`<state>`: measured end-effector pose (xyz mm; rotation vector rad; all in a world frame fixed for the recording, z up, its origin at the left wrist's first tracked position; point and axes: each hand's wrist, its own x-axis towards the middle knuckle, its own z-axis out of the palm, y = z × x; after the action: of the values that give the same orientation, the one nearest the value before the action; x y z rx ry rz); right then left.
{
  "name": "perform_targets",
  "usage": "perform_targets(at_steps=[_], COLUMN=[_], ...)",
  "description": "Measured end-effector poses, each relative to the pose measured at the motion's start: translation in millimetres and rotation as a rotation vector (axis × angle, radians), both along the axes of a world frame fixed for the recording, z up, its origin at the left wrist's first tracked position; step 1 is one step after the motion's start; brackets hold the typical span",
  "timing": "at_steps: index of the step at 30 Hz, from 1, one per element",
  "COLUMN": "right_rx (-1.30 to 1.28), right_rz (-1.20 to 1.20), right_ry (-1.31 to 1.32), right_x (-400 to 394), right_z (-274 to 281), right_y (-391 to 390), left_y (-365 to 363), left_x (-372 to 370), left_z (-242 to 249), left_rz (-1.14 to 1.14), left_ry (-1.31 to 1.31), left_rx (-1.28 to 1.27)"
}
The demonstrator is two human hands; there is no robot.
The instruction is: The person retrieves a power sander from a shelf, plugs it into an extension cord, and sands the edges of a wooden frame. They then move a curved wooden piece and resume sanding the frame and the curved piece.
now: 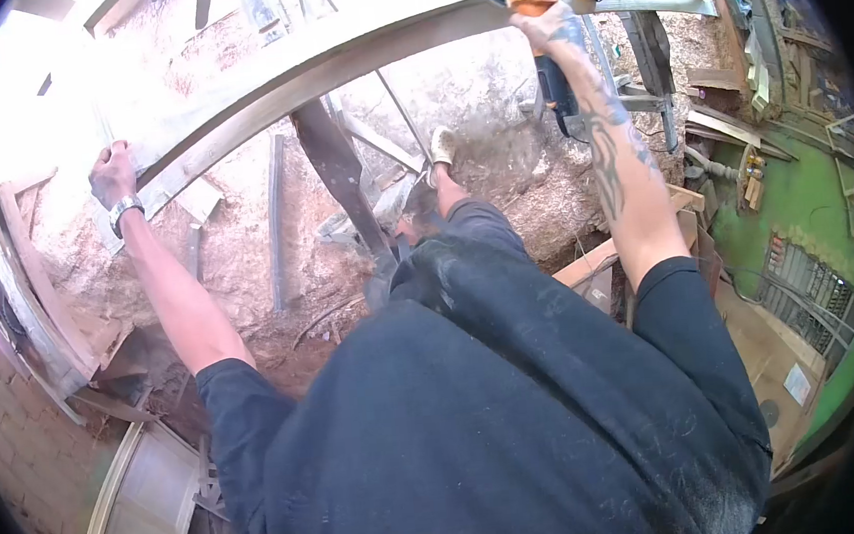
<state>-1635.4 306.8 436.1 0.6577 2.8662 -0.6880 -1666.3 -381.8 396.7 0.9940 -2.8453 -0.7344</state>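
Note:
A long, curved-looking wooden beam [371, 59] runs across the work area ahead of me, propped on a dark wooden support [339, 168]. At its left end my left hand [114, 175], with a watch [124, 209] on the wrist, is curled closed around the wood. My right hand [551, 28] grips an orange and dark angle grinder [532, 0] near the beam's right part. The grinder's round disc faces left, close over the beam's far edge, and its dark body hangs down below the hand.
Sawdust and wood scraps cover the ground [231, 197]. One foot in a light shoe [443, 145] stands beyond the support. Curved boards [42, 287] lean at the left above a pale framed panel [140, 510]. Timber offcuts [727, 128] and a green floor [794, 208] lie right.

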Motion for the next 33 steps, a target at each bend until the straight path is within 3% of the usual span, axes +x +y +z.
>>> perform_targets(at_steps=[4, 5, 6, 7, 9, 12, 18, 21, 24, 26, 30, 33], right_rx=[0.041, -0.004, 0.018, -0.076, -0.065, -0.236, -0.355, -0.327, -0.275, -0.295, -0.009, 0.064], right_rz=[0.033, 0.166, 0.217, 0.257, 0.328, 0.442, 0.537, 0.478, 0.408, 0.346, 0.253, 0.189], right_ry=[-0.006, 0.105, 0.043, 0.139, -0.002, 0.034, 0.045, 0.036, -0.091, -0.008, 0.075, 0.035], right_x=[-6.3, -5.5, -3.3, 0.0, -3.0, 0.7, 6.5, 20.2, 8.0, 8.8, -1.7, -14.7], right_z=[8.9, -15.6, -12.3, -13.5, -14.8, 0.4, -8.5, 32.2, 9.3, 11.3, -13.6, -12.3], right_y=[-21.0, -55.5, -83.6, -111.4, -159.0, -217.5, -274.5, -258.4, -204.3, -161.7, -80.5, -25.2], left_y=[6.4, 6.1, 8.4, 9.6, 13.0, 15.3, -2.5, -9.2, -10.6, -10.1, -9.8, -24.6], left_x=[-5.7, 0.3, 0.5, 0.3, 1.8, 1.4, -6.5, -6.5, -6.0, -7.1, -5.5, -9.2], left_z=[-0.2, 5.1, 7.6, 10.3, 14.2, 19.1, -3.2, -5.1, -8.9, -7.0, -6.6, -18.5], left_rz=[-0.014, -0.007, -0.015, -0.021, -0.012, 0.014, -0.033, -0.050, -0.020, 0.011, 0.003, -0.015], left_ry=[0.001, -0.002, -0.018, -0.032, -0.058, -0.070, -0.039, -0.051, -0.060, -0.087, -0.066, -0.071], left_rx=[-0.054, -0.078, -0.081, -0.084, -0.078, -0.052, -0.064, -0.047, -0.043, -0.022, -0.054, -0.046])
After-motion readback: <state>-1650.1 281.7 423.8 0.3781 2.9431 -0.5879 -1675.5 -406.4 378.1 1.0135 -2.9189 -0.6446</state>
